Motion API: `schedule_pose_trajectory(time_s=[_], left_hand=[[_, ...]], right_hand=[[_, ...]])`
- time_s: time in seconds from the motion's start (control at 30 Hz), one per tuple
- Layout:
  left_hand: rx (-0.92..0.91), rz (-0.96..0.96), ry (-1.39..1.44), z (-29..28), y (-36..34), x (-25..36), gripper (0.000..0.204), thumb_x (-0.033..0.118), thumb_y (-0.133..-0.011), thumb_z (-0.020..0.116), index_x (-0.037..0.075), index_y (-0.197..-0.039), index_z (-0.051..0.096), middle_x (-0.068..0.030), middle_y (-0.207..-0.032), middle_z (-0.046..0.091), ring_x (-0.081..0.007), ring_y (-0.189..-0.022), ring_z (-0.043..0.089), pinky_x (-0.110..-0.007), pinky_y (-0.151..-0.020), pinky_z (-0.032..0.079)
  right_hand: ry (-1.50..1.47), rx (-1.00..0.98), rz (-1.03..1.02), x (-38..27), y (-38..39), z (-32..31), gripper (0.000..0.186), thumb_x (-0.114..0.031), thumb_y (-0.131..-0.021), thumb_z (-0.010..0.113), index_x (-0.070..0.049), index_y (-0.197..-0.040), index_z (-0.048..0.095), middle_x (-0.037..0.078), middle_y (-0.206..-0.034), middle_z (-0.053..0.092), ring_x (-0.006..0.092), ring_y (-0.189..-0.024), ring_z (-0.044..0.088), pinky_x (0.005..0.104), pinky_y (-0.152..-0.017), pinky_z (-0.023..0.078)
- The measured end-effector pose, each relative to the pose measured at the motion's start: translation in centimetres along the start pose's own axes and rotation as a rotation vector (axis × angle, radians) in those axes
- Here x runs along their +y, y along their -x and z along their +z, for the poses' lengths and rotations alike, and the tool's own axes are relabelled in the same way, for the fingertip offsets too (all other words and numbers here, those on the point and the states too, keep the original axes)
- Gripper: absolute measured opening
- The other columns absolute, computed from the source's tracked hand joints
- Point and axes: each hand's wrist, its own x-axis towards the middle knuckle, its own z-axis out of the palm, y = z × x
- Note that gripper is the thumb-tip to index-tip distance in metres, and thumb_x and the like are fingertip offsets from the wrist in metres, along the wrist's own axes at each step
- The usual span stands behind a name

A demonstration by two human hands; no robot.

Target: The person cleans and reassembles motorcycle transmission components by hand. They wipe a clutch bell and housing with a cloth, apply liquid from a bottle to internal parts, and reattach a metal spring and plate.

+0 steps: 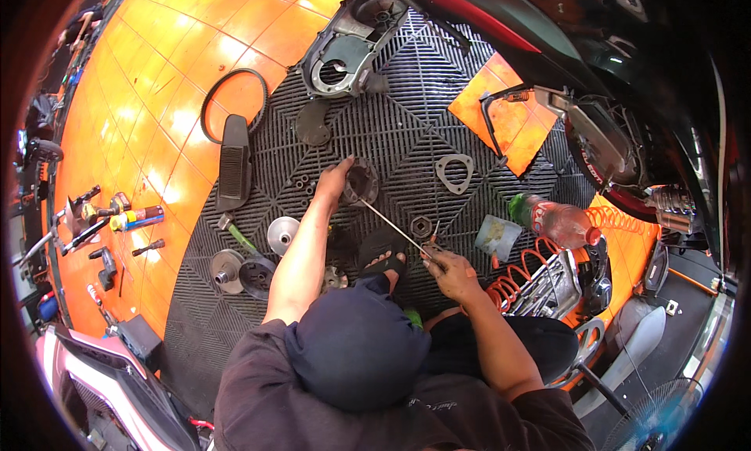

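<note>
My left hand is closed on the rim of a dark, round, cup-like metal part that rests low over the black mat. In my right hand is a long thin metal rod, gripped near its lower end. It slants up and left, its far tip at the lower edge of the round part. Whether the rod has a handle is hidden by my fingers. A dark ring-shaped part lies near my right hand. Left of my left forearm sit a shiny metal disc and a second pulley-like disc.
Ahead lies a large metal engine cover. A drive belt and a black filter-like part are at left. To the right are a triangular gasket, a bottle, a red coiled hose and a parked motorcycle's wheel.
</note>
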Motion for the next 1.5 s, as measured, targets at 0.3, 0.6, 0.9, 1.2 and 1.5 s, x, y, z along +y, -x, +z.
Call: schedule_pose_trajectory(time_s=[0.3, 0.6, 0.9, 1.2, 1.5], left_hand=[[0.025, -0.121, 0.136, -0.9, -0.1, 0.6, 0.052, 0.045, -0.093, 0.056, 0.002, -0.122, 0.062, -0.0109, -0.114, 0.067, -0.0211, -0.099, 0.063, -0.038, -0.086, 0.049], [0.060, -0.182, 0.282, 0.1, 0.1, 0.9, 0.041, 0.044, -0.096, 0.051, 0.009, -0.111, 0.064, -0.0055, -0.100, 0.069, -0.0182, -0.080, 0.066, -0.039, -0.073, 0.054], [-0.072, -0.227, 0.221, -0.6, -0.1, 1.3, 0.044, 0.043, -0.099, 0.044, 0.006, -0.117, 0.061, -0.0070, -0.103, 0.069, -0.0186, -0.086, 0.067, -0.038, -0.077, 0.056], [-0.081, -0.263, 0.133, -1.1, 0.0, 1.7, 0.044, 0.044, -0.099, 0.042, 0.009, -0.117, 0.062, -0.0047, -0.103, 0.070, -0.0162, -0.082, 0.068, -0.036, -0.074, 0.058], [-0.003, -0.123, 0.292, -0.4, -0.5, -0.9, 0.041, 0.042, -0.097, 0.050, 0.006, -0.107, 0.067, -0.0046, -0.088, 0.070, -0.0153, -0.067, 0.067, -0.034, -0.059, 0.054]], right_hand=[[0.491, -0.015, -0.104, -5.1, -0.8, -1.6, 0.032, -0.020, -0.093, 0.055, -0.010, -0.123, 0.061, 0.015, -0.104, 0.067, 0.0345, -0.085, 0.068, 0.0421, -0.072, 0.057], [-0.088, 0.029, 0.025, -3.9, -0.5, 2.4, 0.039, -0.024, -0.095, 0.054, -0.010, -0.131, 0.058, 0.021, -0.108, 0.066, 0.0361, -0.094, 0.067, 0.0407, -0.080, 0.054], [0.084, -0.144, -0.292, 2.1, -5.4, -2.8, 0.042, -0.020, -0.090, 0.057, -0.012, -0.132, 0.057, 0.017, -0.090, 0.067, 0.0356, -0.079, 0.067, 0.0420, -0.073, 0.055], [0.624, -0.273, -0.387, -1.7, -7.3, -8.3, 0.051, -0.025, -0.090, 0.055, -0.013, -0.140, 0.048, 0.015, -0.093, 0.065, 0.0342, -0.073, 0.067, 0.0457, -0.064, 0.055], [0.612, -0.401, -0.347, -3.3, -7.8, -9.9, 0.050, -0.024, -0.090, 0.053, -0.010, -0.137, 0.049, 0.017, -0.097, 0.067, 0.0361, -0.084, 0.068, 0.0470, -0.072, 0.055]])
